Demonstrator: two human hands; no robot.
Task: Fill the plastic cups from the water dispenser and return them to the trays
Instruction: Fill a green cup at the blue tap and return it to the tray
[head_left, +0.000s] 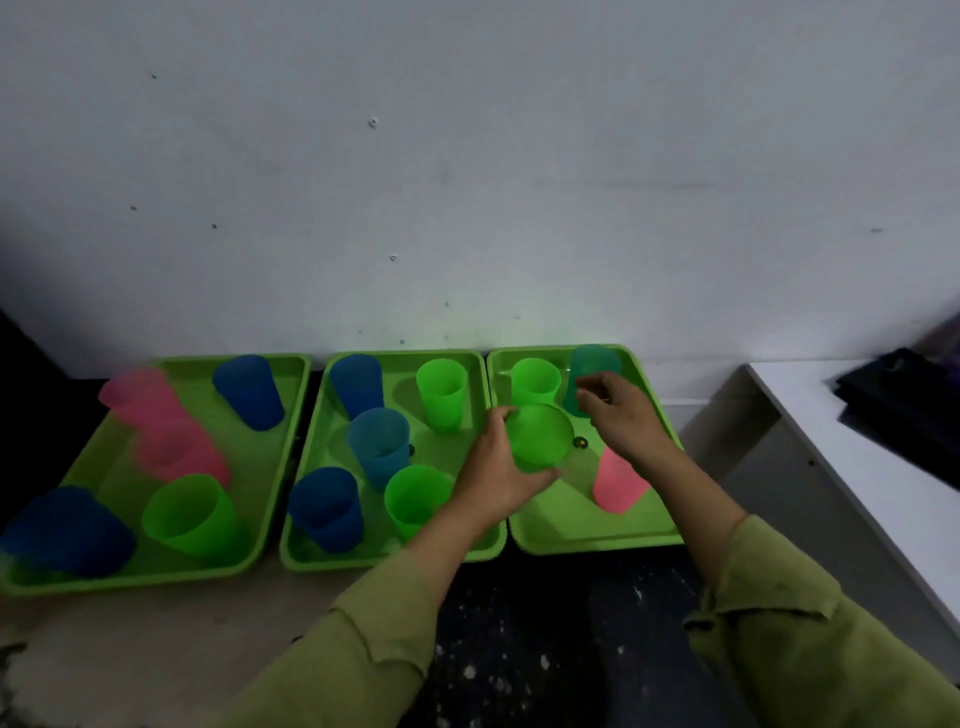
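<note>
Three green trays stand side by side against the wall: left tray (280, 395), middle tray (311, 556), right tray (649, 535). My left hand (498, 467) grips a green cup (540, 436) over the right tray's left part. My right hand (618, 415) hovers with loosely curled fingers in front of a teal cup (595, 364) at the tray's back, holding nothing. A pink cup (618, 483) stands partly hidden under my right wrist. Another green cup (535, 379) stands at the back.
The middle tray holds blue cups (356, 382) and green cups (441, 395). The left tray carries pink cups (156, 415), blue cups (249, 389) and a green cup (192, 514). A white counter (852, 467) with a dark object (904, 400) lies right.
</note>
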